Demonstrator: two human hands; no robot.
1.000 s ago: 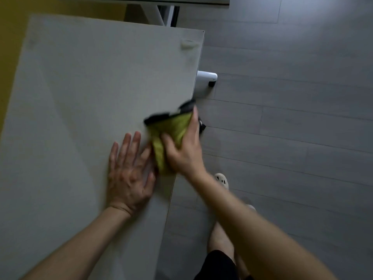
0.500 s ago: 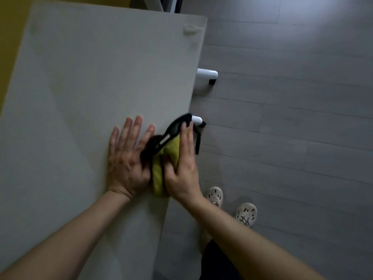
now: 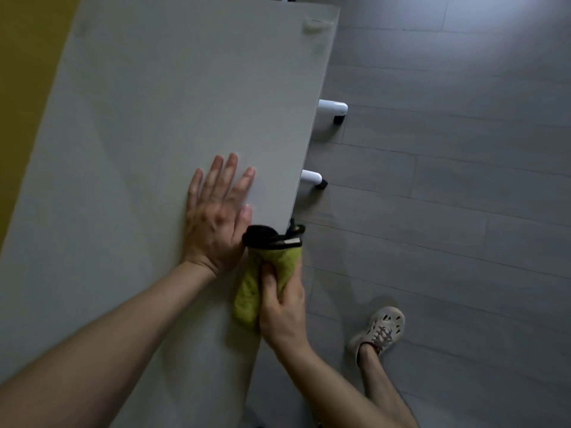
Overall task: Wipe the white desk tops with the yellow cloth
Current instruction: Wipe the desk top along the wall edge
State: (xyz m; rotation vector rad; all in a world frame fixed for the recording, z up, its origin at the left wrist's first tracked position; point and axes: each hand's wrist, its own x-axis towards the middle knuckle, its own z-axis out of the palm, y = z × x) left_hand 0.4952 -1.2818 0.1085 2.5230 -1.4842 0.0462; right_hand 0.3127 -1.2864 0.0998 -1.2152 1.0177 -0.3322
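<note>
The left hand (image 3: 216, 217) lies flat, palm down, fingers straight and slightly spread. Just beside it, the right hand (image 3: 282, 307) grips the yellow cloth (image 3: 247, 299), thumb curled over it. Both forearms are bare.

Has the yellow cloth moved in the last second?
Yes. The yellow cloth slid toward the person along the desk edge, and is now clear of the nearer white foot.

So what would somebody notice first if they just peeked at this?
The bright yellow cloth jumps out: the right hand grips it at the right edge of the big white desk. Right beside it, the left hand lies flat on the desk top with its fingers spread. Down on the grey floor to the right you would also spot a pale shoe.
</note>
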